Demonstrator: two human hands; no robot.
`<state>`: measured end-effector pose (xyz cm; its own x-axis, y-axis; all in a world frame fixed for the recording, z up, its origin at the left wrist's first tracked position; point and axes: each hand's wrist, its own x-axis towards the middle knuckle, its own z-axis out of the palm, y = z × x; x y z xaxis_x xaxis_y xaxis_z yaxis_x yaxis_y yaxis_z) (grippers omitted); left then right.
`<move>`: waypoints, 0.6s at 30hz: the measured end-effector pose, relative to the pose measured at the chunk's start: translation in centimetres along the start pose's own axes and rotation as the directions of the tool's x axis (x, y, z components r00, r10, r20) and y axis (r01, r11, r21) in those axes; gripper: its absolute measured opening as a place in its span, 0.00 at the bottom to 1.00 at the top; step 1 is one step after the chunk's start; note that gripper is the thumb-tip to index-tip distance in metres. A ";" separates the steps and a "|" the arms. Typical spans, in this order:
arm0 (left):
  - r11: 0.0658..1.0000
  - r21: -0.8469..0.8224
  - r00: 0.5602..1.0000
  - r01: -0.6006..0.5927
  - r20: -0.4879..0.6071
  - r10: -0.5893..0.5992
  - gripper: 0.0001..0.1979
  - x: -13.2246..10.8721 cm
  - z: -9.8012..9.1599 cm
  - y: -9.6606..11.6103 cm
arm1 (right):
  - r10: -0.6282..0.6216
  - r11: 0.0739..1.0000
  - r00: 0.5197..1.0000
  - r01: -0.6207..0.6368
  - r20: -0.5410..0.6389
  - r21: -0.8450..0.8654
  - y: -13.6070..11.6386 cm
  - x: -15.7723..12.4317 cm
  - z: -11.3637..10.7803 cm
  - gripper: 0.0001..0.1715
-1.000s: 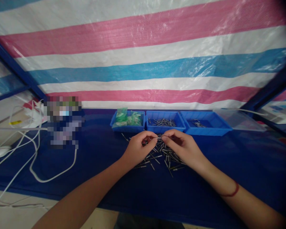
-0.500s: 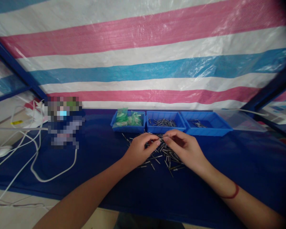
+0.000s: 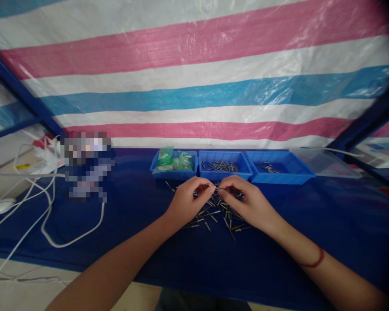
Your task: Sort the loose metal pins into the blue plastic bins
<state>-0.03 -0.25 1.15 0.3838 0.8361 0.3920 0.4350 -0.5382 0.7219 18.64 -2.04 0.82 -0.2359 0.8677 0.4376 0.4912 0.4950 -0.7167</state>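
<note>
Between my two hands, above a loose pile of blind rivets (image 3: 228, 214), is one thin metal rivet (image 3: 216, 187). My left hand (image 3: 192, 196) pinches one end of it between thumb and fingertips. From the other side my right hand (image 3: 243, 196) pinches the opposite end, with the thumb and index finger closed. Most of this rivet is covered by my fingers. The pile lies on the blue tabletop (image 3: 194, 259), partly hidden beneath both hands.
Behind the pile stand three blue bins: the left bin (image 3: 175, 175) holds green plastic bags (image 3: 176, 162), the middle bin (image 3: 225, 175) and right bin (image 3: 283, 178) hold rivets. White cables (image 3: 52, 239) and a white mouse (image 3: 1, 206) lie left. A striped sheet (image 3: 194, 95) hangs behind.
Both hands have shifted slightly to the left, and a little more of the thin rivet shows between the fingertips. The pile and the bins look the same.
</note>
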 end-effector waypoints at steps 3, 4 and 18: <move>0.994 0.099 0.998 -0.037 0.053 0.032 0.11 -0.1 0.0 -0.1 | -0.029 0.995 0.997 0.022 -0.075 -0.094 1.0 0.5 -1.5 0.07; 0.985 0.162 0.995 -0.062 0.082 0.049 0.13 -0.1 0.0 -0.2 | -0.022 0.989 0.991 0.003 -0.128 -0.151 1.7 0.7 -2.2 0.08; 0.839 0.509 0.957 -0.190 0.287 0.043 0.09 -0.6 -0.1 -0.6 | -0.079 0.696 0.897 -0.262 -0.434 -0.668 6.4 1.1 -7.7 0.15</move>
<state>-0.60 -0.43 0.51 0.6199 0.7464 0.2421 0.7067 -0.6651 0.2411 27.96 1.72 0.94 0.1137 0.7199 0.6847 0.9641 0.0864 -0.2510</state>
